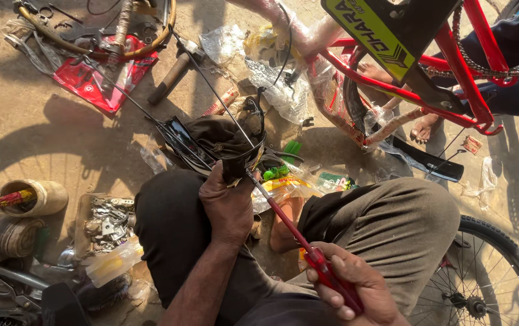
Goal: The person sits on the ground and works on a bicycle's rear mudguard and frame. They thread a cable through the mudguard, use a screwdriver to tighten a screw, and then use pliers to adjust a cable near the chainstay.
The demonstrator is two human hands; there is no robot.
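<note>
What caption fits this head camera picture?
Left hand grips a black mudguard while right hand drives a red screwdriver.

Hard, warm sunlight falls from the upper right, throwing a spoked wheel's long shadow across the dusty ground (42, 121). Plastic wrapping (283, 90) glares white. Focus is sharp throughout, with slight wide-angle stretch at the edges.

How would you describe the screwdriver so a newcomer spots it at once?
Start at the person's bent knees at bottom centre. The right hand grips the screwdriver, whose shaft slants up-left to the black mudguard under the left hand. Its translucent red handle sets it apart.
</note>
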